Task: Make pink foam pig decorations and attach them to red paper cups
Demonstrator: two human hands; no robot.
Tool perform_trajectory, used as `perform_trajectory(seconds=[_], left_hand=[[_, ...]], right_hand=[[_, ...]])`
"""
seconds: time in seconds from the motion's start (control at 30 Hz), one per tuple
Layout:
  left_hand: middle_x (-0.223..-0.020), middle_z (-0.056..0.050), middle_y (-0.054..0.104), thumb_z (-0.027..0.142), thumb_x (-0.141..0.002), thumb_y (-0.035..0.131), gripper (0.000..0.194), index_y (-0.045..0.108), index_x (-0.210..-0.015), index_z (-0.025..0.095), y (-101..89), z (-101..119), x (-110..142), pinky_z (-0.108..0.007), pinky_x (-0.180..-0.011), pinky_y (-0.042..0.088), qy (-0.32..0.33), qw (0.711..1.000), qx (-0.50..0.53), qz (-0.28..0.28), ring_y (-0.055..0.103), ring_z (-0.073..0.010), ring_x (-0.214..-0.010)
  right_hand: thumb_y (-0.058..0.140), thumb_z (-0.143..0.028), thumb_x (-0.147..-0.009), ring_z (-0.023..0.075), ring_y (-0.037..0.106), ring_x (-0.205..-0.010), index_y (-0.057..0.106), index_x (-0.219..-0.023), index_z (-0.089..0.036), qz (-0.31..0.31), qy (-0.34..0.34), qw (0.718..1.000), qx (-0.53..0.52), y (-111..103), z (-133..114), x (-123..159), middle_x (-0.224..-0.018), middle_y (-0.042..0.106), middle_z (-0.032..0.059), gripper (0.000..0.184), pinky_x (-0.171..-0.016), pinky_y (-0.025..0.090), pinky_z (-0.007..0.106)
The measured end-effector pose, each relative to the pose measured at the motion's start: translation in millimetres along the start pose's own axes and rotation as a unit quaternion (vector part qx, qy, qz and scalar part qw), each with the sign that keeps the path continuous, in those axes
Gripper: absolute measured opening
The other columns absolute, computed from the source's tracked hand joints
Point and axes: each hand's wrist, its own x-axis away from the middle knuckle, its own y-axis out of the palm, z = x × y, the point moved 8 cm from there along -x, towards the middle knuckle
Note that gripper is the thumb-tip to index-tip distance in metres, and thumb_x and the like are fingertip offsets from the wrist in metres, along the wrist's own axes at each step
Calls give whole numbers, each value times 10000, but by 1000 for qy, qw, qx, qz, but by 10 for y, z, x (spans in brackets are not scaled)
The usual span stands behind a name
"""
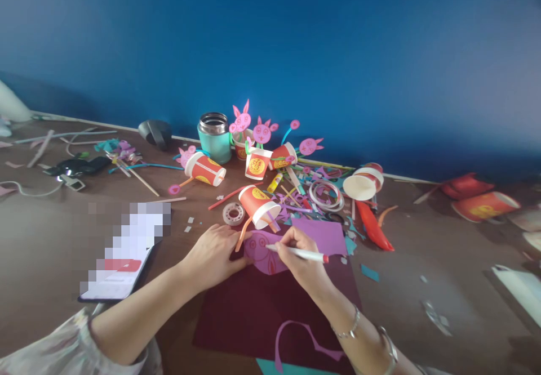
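1. Cutout, pink-purple paper (258, 261), flat, curved outline, drawn rings in darker line; lies mid-bench, upon the far part of a dark maroon sheet (245, 324).
2. Pen, white, slim, red-ended (306, 255); tip at the cutout's face.
3. Right hand (307, 271): grip closed around the pen.
4. Left hand (213, 258): grip loose, thumb and fingers apart, pressing the cutout's left side.
5. Paper cup, red with white rim (253, 196), on its side just beyond the cutout, limiting room toward the bench's far edge; orange strip beside the left fingers. Yellow emblem; lettering too small to read.
6. Sheet, purple, straight-edged (325, 235), beyond the right hand.
7. Offcut, purple, curved (310, 335), on the maroon sheet, toward the bench's near edge.
8. Tape roll, whitish ring (233, 221), left of the cup.
9. Flask, turquoise, metal-mouthed (216, 143), near the bench's (406, 302) far edge.
10. Phone, screen pixelated (122, 276), bench's left part.
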Motion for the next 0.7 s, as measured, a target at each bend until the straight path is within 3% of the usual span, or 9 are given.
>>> perform_trajectory(seconds=[0.5,0.7], left_hand=[[-937,-61,689,451,-810,567,409,578,-1156,234,11,-20,-4,-367,-789,427,-4,1000,16,-2,617,-253,-909],[-905,-57,687,434,-806,573,401,582,-1150,229,4,-12,-7,-359,-778,428,-4,1000,15,-3,617,-245,-881]], right_hand=[[571,-286,-780,101,470,-477,424,-608,-209,-43,12,997,56,104,32,7,-500,470,-59,239,-477,372,207],[573,-291,-763,87,398,-435,421,-598,-210,-30,0,996,83,90,-17,12,-467,449,-67,238,-433,337,193]])
